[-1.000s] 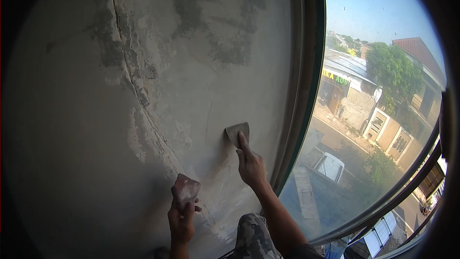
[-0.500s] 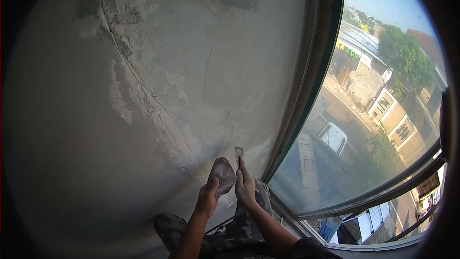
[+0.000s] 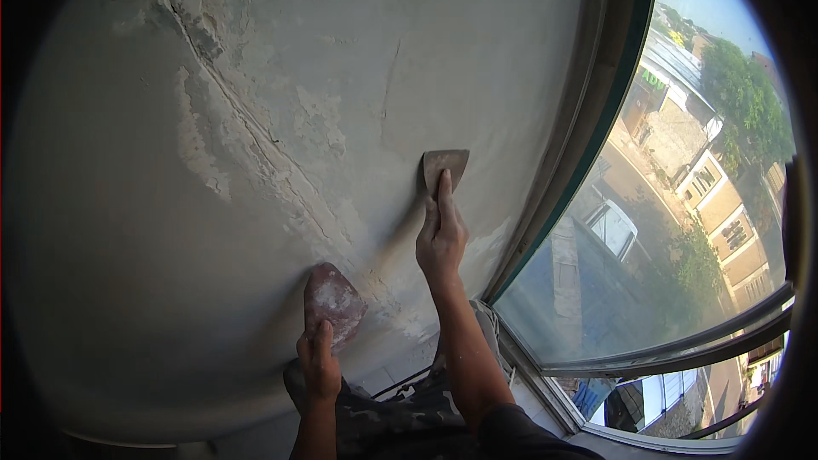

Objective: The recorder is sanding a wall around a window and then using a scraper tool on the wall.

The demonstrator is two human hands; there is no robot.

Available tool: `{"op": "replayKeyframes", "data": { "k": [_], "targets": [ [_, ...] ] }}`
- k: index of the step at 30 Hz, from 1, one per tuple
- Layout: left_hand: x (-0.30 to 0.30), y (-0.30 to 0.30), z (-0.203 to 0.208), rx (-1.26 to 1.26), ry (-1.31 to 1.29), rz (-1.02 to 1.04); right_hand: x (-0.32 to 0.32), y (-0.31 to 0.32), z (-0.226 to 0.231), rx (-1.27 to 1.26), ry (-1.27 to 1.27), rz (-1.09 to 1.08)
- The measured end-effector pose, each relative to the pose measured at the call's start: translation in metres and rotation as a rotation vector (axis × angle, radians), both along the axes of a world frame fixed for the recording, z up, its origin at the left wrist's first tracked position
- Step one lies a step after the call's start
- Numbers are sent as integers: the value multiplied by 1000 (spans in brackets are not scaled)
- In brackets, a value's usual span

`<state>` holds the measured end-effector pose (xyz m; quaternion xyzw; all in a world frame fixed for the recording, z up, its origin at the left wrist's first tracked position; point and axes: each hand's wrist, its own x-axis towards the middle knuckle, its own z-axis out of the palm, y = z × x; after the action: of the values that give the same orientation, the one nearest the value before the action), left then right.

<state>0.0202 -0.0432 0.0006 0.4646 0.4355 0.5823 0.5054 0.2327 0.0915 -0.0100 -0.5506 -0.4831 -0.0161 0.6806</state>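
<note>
My right hand grips a putty knife, its index finger stretched along the flat blade. The blade's wide edge is up against the grey plaster wall, or very near it. Lower and to the left, my left hand holds a reddish-brown flat board smeared with whitish paste, thumb on its face and the other fingers behind it, mostly hidden. A long crack with flaking, patchy plaster around it slants down the wall, left of the putty knife. A thinner crack lies above the knife.
To the right stands a window frame with glass; a street, a white vehicle, buildings and a tree show beyond it. My legs in camouflage trousers are below, close to the wall and the window sill.
My right hand has moved up with the putty knife, whose blade now shows broad side on. My left hand has shifted left and lower with the board. The view has turned slightly.
</note>
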Motion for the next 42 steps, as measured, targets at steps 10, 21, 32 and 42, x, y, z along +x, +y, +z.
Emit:
{"op": "replayKeyframes", "data": {
  "k": [10, 21, 32, 42],
  "targets": [
    [-6, 6, 17, 71, 246, 135, -12, -31, -56, -172, -105, 133],
    [-28, -5, 39, 433, 388, 346, -11, -34, -43, -218, -146, 158],
    [-55, -13, 62, 628, 313, 645, -54, -34, 80, -124, -272, 251],
    [-75, -19, 51, 489, 414, 526, -74, -69, -39, -263, -294, 389]
  ]
}}
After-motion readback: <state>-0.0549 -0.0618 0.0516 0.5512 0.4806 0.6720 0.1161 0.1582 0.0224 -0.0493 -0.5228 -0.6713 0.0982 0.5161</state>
